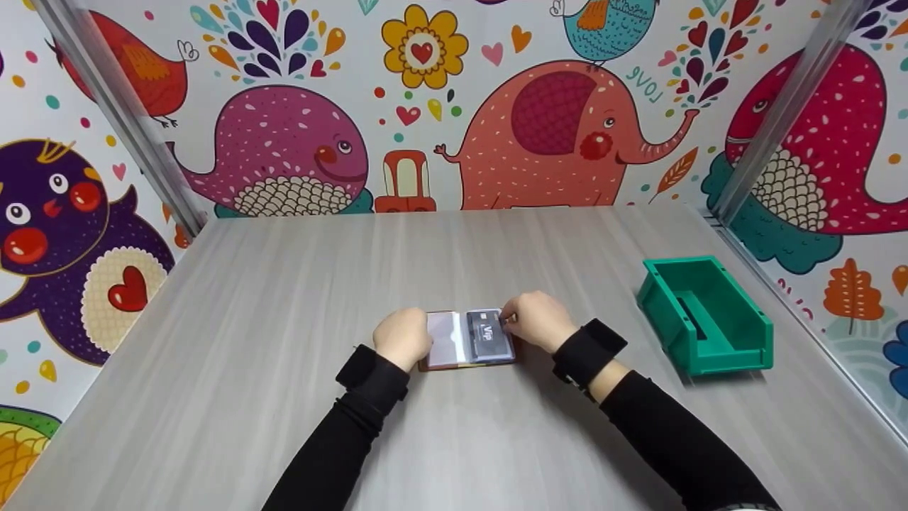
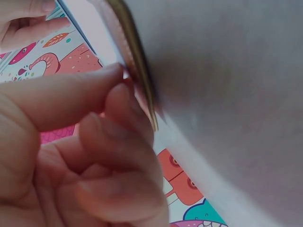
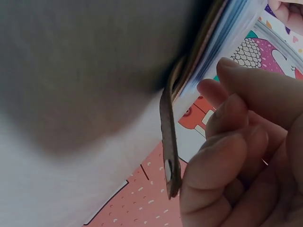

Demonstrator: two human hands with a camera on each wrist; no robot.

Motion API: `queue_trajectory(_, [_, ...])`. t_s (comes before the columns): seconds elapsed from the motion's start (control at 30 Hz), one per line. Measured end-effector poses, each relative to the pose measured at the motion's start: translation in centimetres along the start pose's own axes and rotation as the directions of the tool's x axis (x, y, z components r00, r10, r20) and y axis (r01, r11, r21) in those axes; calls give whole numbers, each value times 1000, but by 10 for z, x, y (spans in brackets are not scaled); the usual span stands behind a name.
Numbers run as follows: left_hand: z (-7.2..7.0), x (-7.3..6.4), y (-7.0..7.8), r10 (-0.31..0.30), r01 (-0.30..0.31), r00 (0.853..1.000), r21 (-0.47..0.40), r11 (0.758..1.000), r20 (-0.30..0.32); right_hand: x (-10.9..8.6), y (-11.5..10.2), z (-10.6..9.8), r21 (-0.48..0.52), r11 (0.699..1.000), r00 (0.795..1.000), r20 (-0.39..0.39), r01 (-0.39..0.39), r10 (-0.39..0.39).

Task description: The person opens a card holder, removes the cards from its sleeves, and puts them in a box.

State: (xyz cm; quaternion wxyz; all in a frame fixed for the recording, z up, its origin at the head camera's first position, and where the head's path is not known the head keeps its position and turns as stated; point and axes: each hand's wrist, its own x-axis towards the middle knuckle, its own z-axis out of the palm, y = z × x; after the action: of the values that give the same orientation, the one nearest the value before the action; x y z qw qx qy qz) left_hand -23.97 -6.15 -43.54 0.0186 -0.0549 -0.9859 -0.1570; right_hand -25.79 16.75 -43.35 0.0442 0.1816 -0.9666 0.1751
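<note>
A small card holder (image 1: 464,365) with a brown cover lies open on the table. Its left side shows a clear sleeve, and on its right side a dark card (image 1: 489,341) marked "Vip" sits in a sleeve. My left hand (image 1: 402,339) pinches the left edge of the cover between thumb and forefinger. My right hand (image 1: 540,321) is at the right edge, thumb and fingertip at the clear sleeves (image 3: 215,52). A snap strap (image 3: 169,137) hangs off the cover beside the curled fingers of my right hand in the right wrist view.
A green plastic bin (image 1: 731,312) stands to the right on the pale wood-grain table (image 1: 284,284), with a dark strip on its floor. Printed cartoon panels (image 1: 440,106) and metal corner posts (image 1: 787,113) bound the table at the back and sides.
</note>
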Motion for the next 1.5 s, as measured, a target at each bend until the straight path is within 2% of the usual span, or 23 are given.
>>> queue_trajectory(0.63, [0, 2, 0, -7, 7, 1000, 1, 1000, 9, -2, 1, 3, 4, 1000, 1000, -14, 7, -7])
queue_trajectory(0.93, [0, 2, 1, 25, -25, 1000, 3, 1000, -13, -5, 2, 5, 7, 1000, 999, -43, 28, -28])
queue_trajectory(1.17, [1, 0, 9, 71, -71, 995, 3, 997, -66, -4, 1, 6, 10, 1000, 999, -38, 23, -23])
queue_trajectory(1.5, [3, -1, 27, 120, -124, 988, -36, 992, -96, -4, 1, 6, 7, 1000, 1000, -27, 13, -13])
